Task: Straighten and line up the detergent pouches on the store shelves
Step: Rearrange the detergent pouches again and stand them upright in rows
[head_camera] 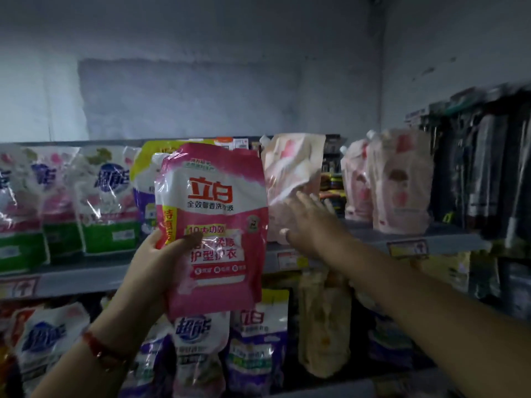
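Here, pink pouch [212, 225] in left hand [161, 254]

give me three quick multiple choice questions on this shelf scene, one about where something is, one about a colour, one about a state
1. Where is the pale pink pouch that the right hand reaches to?
A. on the upper shelf
B. on the floor
C. in a basket

2. What colour is the band across the bottom of the pouches at the left of the upper shelf?
A. green
B. black
C. orange

3. What is the left hand doing?
A. hanging idle with nothing in it
B. gripping the bright pink pouch in front of the shelves
C. pressing flat on the wall

Answers: 1 A, the pale pouch stands on the upper shelf, leaning. 2 A, those white pouches have green bottoms. 3 B, the thumb lies across the bright pouch's front, fingers behind.
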{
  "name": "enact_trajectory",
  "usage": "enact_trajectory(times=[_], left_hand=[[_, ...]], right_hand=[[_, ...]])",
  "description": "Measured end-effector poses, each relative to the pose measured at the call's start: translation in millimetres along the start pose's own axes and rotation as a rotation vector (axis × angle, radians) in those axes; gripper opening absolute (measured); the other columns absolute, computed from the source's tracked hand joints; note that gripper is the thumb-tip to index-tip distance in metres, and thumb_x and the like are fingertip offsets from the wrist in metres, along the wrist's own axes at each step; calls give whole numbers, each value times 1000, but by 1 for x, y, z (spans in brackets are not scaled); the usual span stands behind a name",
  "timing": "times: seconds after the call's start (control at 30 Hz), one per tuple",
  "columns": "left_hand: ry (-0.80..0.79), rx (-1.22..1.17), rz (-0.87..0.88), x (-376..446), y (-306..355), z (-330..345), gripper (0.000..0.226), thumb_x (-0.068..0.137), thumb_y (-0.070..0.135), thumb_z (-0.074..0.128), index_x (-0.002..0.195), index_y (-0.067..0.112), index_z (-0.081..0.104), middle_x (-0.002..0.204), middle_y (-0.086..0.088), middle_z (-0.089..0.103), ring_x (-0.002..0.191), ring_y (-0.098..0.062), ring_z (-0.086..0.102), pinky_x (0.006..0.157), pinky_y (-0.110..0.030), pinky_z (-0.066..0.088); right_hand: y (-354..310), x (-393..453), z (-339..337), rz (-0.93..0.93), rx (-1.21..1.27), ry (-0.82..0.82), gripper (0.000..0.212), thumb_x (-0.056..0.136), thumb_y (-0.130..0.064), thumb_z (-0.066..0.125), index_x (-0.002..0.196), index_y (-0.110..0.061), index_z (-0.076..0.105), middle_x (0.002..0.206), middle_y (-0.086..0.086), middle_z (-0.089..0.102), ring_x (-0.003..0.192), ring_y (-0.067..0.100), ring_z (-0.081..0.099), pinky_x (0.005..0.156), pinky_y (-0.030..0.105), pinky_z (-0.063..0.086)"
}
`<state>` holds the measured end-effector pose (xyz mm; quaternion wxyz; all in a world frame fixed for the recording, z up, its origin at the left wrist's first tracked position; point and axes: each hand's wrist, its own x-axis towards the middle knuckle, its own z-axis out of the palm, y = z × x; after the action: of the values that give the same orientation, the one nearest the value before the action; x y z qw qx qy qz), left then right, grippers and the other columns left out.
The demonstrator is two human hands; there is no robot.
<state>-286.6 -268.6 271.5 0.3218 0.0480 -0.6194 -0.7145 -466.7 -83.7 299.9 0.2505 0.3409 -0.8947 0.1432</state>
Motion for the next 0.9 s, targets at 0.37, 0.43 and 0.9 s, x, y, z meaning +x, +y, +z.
enact_trajectory(times=[0.37,0.43,0.9], left_hand=[[158,-44,82,53,-5,36,33,84,17,70,114,12,59,99,-16,75,83,-34,75,58,-41,60],[172,-44,94,54,-7,40,33,85,16,69,116,12,59,100,-16,75,84,-34,74,58,-41,60],[206,49,184,71,0,44,44,84,24,71,124,11,57,108,-16,73,92,-33,74,66,-42,61]], right_hand=[[57,101,28,218,539,376,55,87,-34,59,136,-22,38,134,14,38,108,29,54,80,35,52],[68,118,30,316,642,410,53,88,-32,64,132,-18,37,134,15,42,107,31,56,75,32,48],[166,160,17,249,761,432,30,80,0,68,103,-16,57,100,1,60,92,18,57,78,28,46]])
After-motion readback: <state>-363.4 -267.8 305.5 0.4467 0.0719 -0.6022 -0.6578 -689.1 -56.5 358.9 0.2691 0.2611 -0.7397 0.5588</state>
